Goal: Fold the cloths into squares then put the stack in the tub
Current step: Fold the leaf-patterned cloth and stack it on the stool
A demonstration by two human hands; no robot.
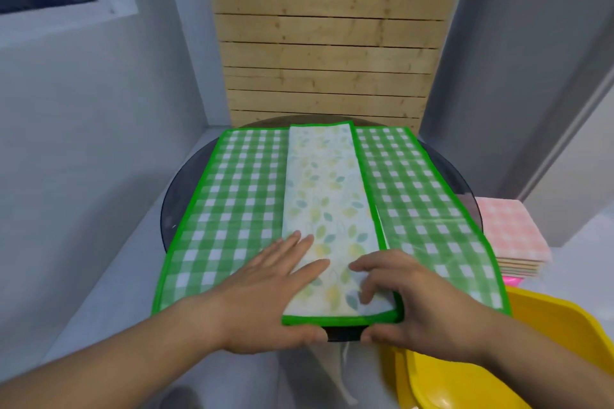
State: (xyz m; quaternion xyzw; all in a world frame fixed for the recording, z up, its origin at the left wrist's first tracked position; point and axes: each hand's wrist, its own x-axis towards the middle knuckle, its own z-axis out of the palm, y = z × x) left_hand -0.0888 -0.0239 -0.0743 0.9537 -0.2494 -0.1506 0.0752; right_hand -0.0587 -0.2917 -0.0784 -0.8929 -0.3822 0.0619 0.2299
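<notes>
Leaf-printed strip being held down at its near end on a green checked cloth.
The green checked cloth is being carried, spread flat, by the round dark counter, with the leaf-printed strip lying along its middle. The strip's near end is being pressed by the left hand, its fingers straight and flat. The green-edged near hem is being pinched by the right hand, fingers curled on top and thumb against the edge. A yellow tub is being shown at the near right beside the counter, and a stack of folded pink cloths is lying just behind it.
</notes>
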